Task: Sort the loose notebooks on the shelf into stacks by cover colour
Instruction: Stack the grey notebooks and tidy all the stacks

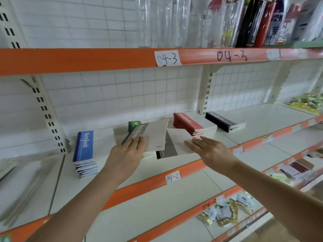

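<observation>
Sorting is well along on the white metal shelf (262,123) with its orange front edge: a blue-covered notebook stack (83,151) stands at the left, a red-covered stack (190,124) sits right of centre, and a black-covered stack (222,121) lies just beyond it, apart from the red one. Between blue and red lies the unsorted remainder, a loose heap in which a grey-banded notebook (150,135) sits tilted on top, a green-covered notebook (134,124) peeks out behind it, and a dark-banded notebook (167,145) lies underneath, partly covered by pale sheets. The left hand (129,151) lies on the near corner of the grey-banded notebook with fingers extended over its cover; whether the thumb is hooked beneath the edge is hidden, so I cannot tell if it is pressing or lifting. The right hand (208,149) hovers flat and empty, fingers straight, just in front of the red stack and beside the heap. The step in hand appears to be taking the top grey notebook off the heap. Next, it would need a place of its own, since no grey stack is visible; the bare shelf between the heap and the blue stack looks suitable. Lifting it cleanly calls for steadying the slippery covers below so the heap does not slide toward the shelf edge.
</observation>
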A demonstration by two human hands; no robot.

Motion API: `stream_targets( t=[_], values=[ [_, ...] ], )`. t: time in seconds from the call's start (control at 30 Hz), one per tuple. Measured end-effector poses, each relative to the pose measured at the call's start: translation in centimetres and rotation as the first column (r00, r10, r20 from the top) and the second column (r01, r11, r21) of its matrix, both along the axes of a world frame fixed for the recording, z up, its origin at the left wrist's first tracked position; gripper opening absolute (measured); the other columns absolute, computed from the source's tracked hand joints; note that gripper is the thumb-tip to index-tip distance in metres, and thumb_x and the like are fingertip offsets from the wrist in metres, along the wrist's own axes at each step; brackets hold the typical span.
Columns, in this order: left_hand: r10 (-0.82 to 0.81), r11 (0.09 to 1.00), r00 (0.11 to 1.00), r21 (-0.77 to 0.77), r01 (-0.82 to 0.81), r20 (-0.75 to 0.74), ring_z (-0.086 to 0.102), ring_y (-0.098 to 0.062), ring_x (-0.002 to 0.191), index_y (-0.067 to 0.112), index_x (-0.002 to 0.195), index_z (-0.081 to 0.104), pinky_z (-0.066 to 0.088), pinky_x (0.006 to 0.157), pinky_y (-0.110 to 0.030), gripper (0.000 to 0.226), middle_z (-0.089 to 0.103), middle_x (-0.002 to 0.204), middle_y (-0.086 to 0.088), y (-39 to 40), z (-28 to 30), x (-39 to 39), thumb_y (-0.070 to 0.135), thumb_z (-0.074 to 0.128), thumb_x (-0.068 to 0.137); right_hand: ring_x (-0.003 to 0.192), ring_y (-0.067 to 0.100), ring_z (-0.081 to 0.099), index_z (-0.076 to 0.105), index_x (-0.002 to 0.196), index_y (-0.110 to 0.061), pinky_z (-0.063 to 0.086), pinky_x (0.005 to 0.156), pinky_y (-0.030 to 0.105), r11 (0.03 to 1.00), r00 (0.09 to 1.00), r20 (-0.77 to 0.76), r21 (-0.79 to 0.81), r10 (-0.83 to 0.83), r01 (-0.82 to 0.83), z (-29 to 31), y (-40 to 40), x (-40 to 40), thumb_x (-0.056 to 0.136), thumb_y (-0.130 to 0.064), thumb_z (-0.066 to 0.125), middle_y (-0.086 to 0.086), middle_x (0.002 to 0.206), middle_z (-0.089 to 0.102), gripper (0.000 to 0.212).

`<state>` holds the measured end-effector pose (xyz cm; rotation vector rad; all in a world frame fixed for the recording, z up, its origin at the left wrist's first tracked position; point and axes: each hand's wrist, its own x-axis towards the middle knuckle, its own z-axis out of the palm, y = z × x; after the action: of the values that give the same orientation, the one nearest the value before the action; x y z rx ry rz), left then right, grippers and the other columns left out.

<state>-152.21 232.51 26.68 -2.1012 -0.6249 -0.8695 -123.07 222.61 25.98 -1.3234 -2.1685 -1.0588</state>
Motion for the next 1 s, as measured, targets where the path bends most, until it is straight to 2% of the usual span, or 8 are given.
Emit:
stream_targets(
  t=[0.13,0.37,0.53,0.63,0.73,0.83,0.9,1.0],
  values=[
    [-0.049,0.998,0.999,-0.035,0.049,-0.007,0.072,-0.023,0.08,0.0,0.106,0.06,0.052,0.045,-0.03,0.032,0.073,0.094,-0.014,1.4,-0.3,4.4,-0.002,0.061,0.074,0.087,0.028,0.07,0.069,0.114,-0.004,0.058,0.081,0.039,0.999,0.999,-0.01,0.0,-0.037,0.037,-1.0,-0.1,4.4,0.069,0.016,0.05,0.014,0.1,0.071,0.053],
    [-0.105,0.992,0.993,-0.07,0.102,-0.046,0.07,-0.025,0.069,-0.001,0.103,0.061,0.046,0.039,-0.029,0.027,0.071,0.087,-0.016,5.0,0.4,11.0,0.0,0.064,0.076,0.088,0.028,0.071,0.071,0.11,-0.003,0.056,0.081,0.038,0.994,0.995,-0.009,0.035,-0.103,0.103,-0.6,1.6,11.5,0.076,0.011,0.035,0.014,0.099,0.072,0.052],
    [-0.16,0.984,0.985,-0.092,0.154,-0.061,0.069,-0.026,0.065,-0.001,0.107,0.053,0.045,0.036,-0.029,0.034,0.07,0.089,-0.016,7.9,0.3,15.9,-0.002,0.054,0.073,0.083,0.026,0.071,0.071,0.108,-0.004,0.056,0.079,0.034,0.986,0.986,-0.027,0.043,-0.162,0.163,0.1,3.2,16.5,0.063,0.02,0.063,0.01,0.095,0.072,0.052],
    [-0.204,0.977,0.975,-0.085,0.197,-0.085,0.067,-0.026,0.06,-0.001,0.103,0.054,0.042,0.036,-0.028,0.034,0.069,0.084,-0.014,9.2,0.9,18.8,-0.004,0.05,0.069,0.081,0.028,0.071,0.07,0.112,-0.005,0.057,0.078,0.038,0.979,0.978,-0.035,0.015,-0.204,0.205,0.0,4.1,19.4,0.078,0.008,0.049,0.011,0.098,0.072,0.042],
    [-0.219,0.975,0.967,-0.076,0.211,-0.132,0.07,-0.026,0.065,-0.002,0.095,0.067,0.043,0.036,-0.027,0.033,0.071,0.085,-0.015,9.8,2.2,21.6,-0.003,0.05,0.066,0.081,0.029,0.072,0.071,0.112,-0.007,0.056,0.08,0.041,0.968,0.967,-0.056,0.023,-0.249,0.251,-0.4,5.1,21.8,0.076,0.008,0.059,0.01,0.098,0.073,0.041],
    [-0.197,0.979,0.969,-0.076,0.188,-0.151,0.071,-0.026,0.064,-0.003,0.09,0.071,0.043,0.034,-0.028,0.034,0.072,0.082,-0.015,9.8,3.2,24.1,-0.004,0.062,0.057,0.082,0.027,0.072,0.071,0.112,-0.008,0.058,0.079,0.04,0.964,0.962,-0.063,-0.009,-0.267,0.267,-0.7,5.9,23.9,0.083,-0.002,0.039,0.009,0.098,0.073,0.044],
    [-0.196,0.979,0.968,-0.086,0.185,-0.154,0.071,-0.028,0.067,-0.004,0.092,0.07,0.045,0.035,-0.031,0.03,0.072,0.085,-0.017,9.9,3.2,25.9,-0.002,0.062,0.063,0.083,0.027,0.072,0.07,0.113,-0.008,0.059,0.078,0.041,0.961,0.959,-0.074,-0.033,-0.275,0.273,-0.9,6.5,25.7,0.083,-0.002,0.035,0.01,0.099,0.073,0.047],
    [-0.197,0.979,0.969,-0.087,0.186,-0.147,0.071,-0.027,0.067,-0.003,0.095,0.07,0.047,0.036,-0.029,0.031,0.072,0.087,-0.016,10.1,2.6,29.0,0.001,0.045,0.076,0.084,0.026,0.072,0.07,0.113,-0.008,0.058,0.079,0.04,0.964,0.961,-0.08,-0.048,-0.265,0.262,-1.7,7.6,28.9,0.081,0.0,0.035,0.011,0.099,0.073,0.048]
  ],
)
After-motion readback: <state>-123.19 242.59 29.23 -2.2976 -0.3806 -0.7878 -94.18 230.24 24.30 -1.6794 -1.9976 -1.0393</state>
